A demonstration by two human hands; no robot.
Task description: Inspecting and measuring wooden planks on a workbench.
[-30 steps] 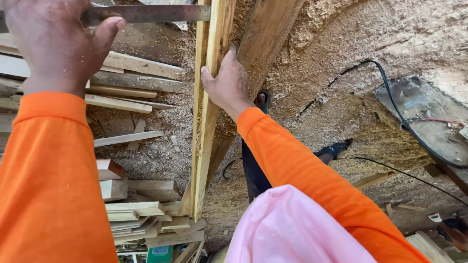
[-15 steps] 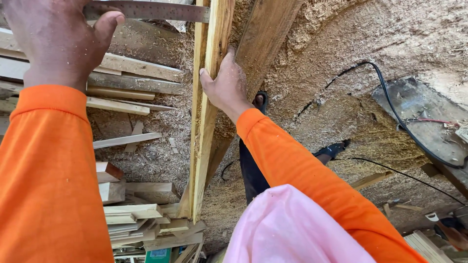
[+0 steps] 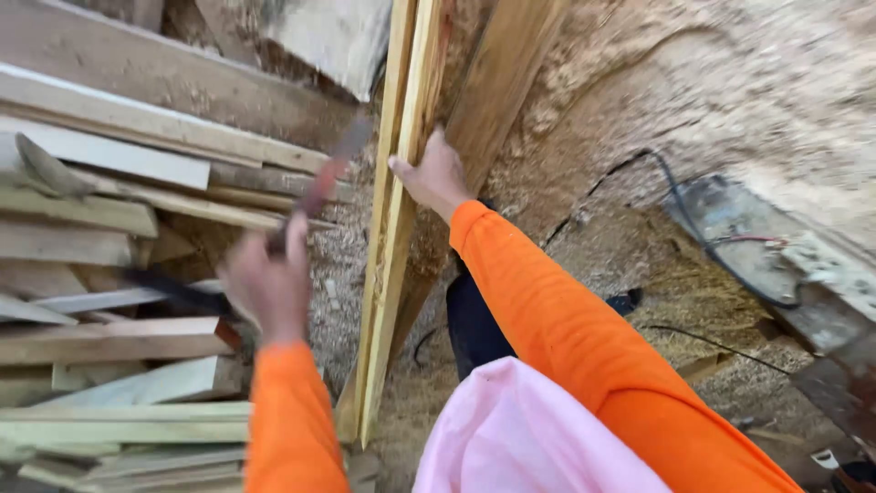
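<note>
While the left hand [image 3: 269, 283], lower than a second ago, swung a thin dark strip [image 3: 319, 187] with closed fingers beside the plank pile [image 3: 109, 347], the right hand [image 3: 436, 178] gripped the upright pale boards [image 3: 394, 219], steadying them.

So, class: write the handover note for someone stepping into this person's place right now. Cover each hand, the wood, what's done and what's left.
Left hand: closed on a dark narrow tool, blurred.
Right hand: gripping the upright pale planks that stand on the sawdust floor.
Stacked boards lie to the left.
Done: planks are stood up and steadied.
Left: tool is not touching the planks yet.
</note>
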